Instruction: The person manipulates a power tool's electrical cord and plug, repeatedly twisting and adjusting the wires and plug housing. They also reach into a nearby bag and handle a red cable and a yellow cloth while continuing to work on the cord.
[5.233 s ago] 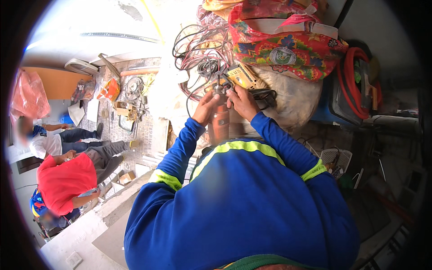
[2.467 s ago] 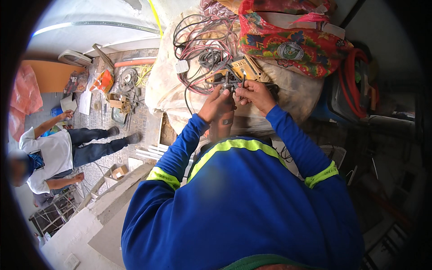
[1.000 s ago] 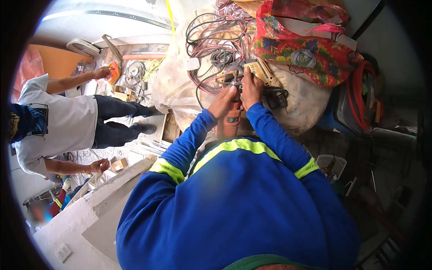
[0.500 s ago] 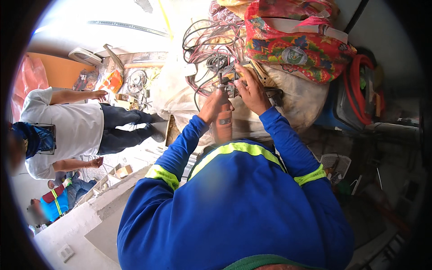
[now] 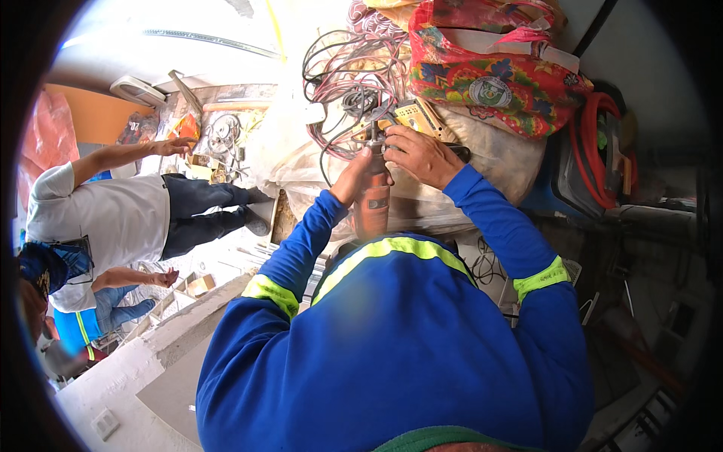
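An orange power tool [image 5: 371, 207] with a dark front end stands lengthwise before my body, its thin shaft pointing away from me. My left hand [image 5: 351, 179] is closed around the tool's upper body, thumb lying along it toward the front end. From the right, my right hand [image 5: 423, 157] bends its fingers against the dark front end, closed on it; its fingertips are partly hidden. Just beyond lies a tangle of red and black cables [image 5: 354, 83]. A yellow perforated piece [image 5: 419, 118] rests beside the cables, past my right hand.
A red flowered bag [image 5: 482, 90] sits at the far right on a plastic-covered heap [image 5: 497, 162]. Beside it is a blue container [image 5: 553, 184] with a red hose [image 5: 591, 151]. To the left stands a person in a white shirt [image 5: 113, 203]; behind, another wears a blue vest [image 5: 75, 328].
My right hand's fingers, spread apart before, have closed onto the tool's front end. My left hand keeps its hold. The person in white has raised one arm, and the worker behind has shifted.
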A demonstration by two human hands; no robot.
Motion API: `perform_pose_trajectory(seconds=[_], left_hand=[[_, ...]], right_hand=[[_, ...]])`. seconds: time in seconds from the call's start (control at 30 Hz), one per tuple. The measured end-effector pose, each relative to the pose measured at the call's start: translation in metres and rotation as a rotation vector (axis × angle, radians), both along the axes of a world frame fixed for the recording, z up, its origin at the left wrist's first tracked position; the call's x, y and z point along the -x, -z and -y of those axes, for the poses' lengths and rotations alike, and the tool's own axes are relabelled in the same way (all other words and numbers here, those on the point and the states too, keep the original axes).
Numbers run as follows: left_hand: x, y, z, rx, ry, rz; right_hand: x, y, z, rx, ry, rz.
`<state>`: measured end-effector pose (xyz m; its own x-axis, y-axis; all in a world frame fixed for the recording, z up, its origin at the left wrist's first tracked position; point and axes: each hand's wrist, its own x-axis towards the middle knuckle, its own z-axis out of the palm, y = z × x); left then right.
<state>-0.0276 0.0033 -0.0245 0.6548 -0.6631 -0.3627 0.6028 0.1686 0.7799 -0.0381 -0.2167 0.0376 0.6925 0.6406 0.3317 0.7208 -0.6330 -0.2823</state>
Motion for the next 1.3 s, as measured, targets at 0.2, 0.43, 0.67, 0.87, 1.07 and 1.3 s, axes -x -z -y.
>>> perform_pose_trajectory(seconds=[0.2,0.43,0.67,0.87,1.07,1.3], left_hand=[[0.003,-0.006,0.003,0.018,-0.097,-0.03],[0.0,0.002,0.002,0.015,-0.056,0.046],[-0.008,-0.002,-0.011,0.114,0.019,-0.061],[-0.008,-0.006,-0.009,0.117,-0.078,-0.053],[-0.002,-0.007,0.013,-0.063,-0.19,0.116],[-0.008,0.0,0.005,0.01,-0.161,-0.026]], right_hand=[[-0.001,0.012,0.005,-0.256,-0.045,-0.11],[0.003,0.004,0.011,-0.203,-0.072,0.079],[0.003,0.004,0.03,-0.387,0.12,-0.271],[0.013,0.017,0.037,-0.619,0.363,-0.589],[0.018,0.043,0.009,-1.008,0.468,-0.872],[0.02,0.042,-0.018,-1.247,0.468,-1.02]])
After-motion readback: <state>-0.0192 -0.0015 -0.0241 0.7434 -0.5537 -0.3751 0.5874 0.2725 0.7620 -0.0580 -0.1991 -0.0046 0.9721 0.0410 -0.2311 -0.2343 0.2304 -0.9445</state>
